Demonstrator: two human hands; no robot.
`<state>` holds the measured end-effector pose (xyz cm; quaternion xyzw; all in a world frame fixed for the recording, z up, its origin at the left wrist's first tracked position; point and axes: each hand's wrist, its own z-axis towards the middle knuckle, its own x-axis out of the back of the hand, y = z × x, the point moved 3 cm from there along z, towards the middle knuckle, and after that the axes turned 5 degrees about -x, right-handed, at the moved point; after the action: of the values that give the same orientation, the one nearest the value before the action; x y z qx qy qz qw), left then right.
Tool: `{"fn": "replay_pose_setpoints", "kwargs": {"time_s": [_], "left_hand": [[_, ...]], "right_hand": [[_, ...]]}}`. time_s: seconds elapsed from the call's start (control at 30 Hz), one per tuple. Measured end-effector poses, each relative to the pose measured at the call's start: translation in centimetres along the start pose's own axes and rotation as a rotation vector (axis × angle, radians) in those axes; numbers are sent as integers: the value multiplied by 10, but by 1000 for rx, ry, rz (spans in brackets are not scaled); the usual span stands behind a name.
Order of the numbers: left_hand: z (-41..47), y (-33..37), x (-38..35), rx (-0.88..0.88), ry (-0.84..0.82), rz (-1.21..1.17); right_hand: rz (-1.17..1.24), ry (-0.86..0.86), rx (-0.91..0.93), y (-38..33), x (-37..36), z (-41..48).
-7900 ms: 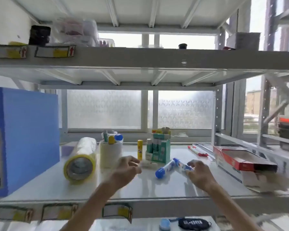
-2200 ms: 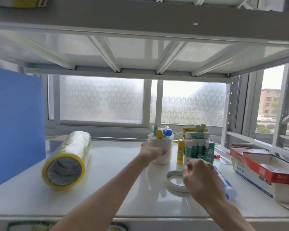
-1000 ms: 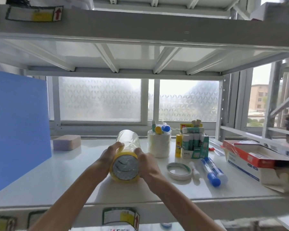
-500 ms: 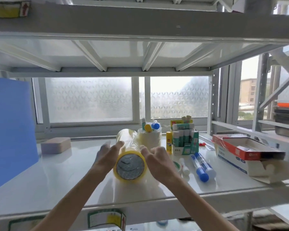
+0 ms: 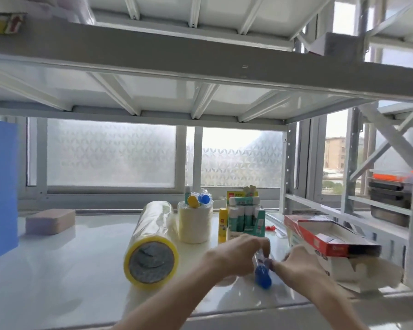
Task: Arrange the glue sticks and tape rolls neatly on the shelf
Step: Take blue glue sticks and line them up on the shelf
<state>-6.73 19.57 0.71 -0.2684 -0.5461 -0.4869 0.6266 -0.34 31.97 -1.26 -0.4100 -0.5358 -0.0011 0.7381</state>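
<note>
Two hands are busy near the front right of the shelf (image 5: 57, 270), so here's the rundown, big stuff first. Blue box (image 5: 0, 186) sits at the left edge, and an open red and white carton (image 5: 329, 241) lies along the right edge. Big yellow-rimmed tape roll (image 5: 150, 244) lies on its side around the middle, end facing the front. Just behind it to the right stands a white tape roll (image 5: 194, 225) with glue sticks poking out of its core, then a yellow glue stick (image 5: 223, 225) standing upright, then a green box of glue sticks (image 5: 247, 217) toward the back. Left hand (image 5: 234, 256) and right hand (image 5: 298, 263) are both pinched on a blue-capped glue stick (image 5: 262, 273) lying near the front edge; it's blurry, so how firm the grip is I can't tell. Looks like the loose-stick step to me. Next move probably needs lifting it and standing it beside the others at the back.
</note>
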Motion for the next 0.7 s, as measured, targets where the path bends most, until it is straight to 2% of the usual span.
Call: {"fn": "replay_pose_setpoints", "kwargs": {"time_s": [0.23,0.33,0.43,0.53,0.6,0.7], "left_hand": [[29,-12,-4,-58,-257,148],[36,-9,-2,-71,-276,193],[35,-13,5,-39,-148,99],[23,-14,9,41,69,-234],[17,-15,2,121,149,-429],[16,-15,-14,191,242,-507]], "right_hand": [[-174,-3,26,-2,20,-6],[-140,-29,22,2,25,-5],[-29,-4,39,12,26,1],[65,79,115,16,28,4],[138,110,171,13,23,3],[242,113,222,12,10,4]]}}
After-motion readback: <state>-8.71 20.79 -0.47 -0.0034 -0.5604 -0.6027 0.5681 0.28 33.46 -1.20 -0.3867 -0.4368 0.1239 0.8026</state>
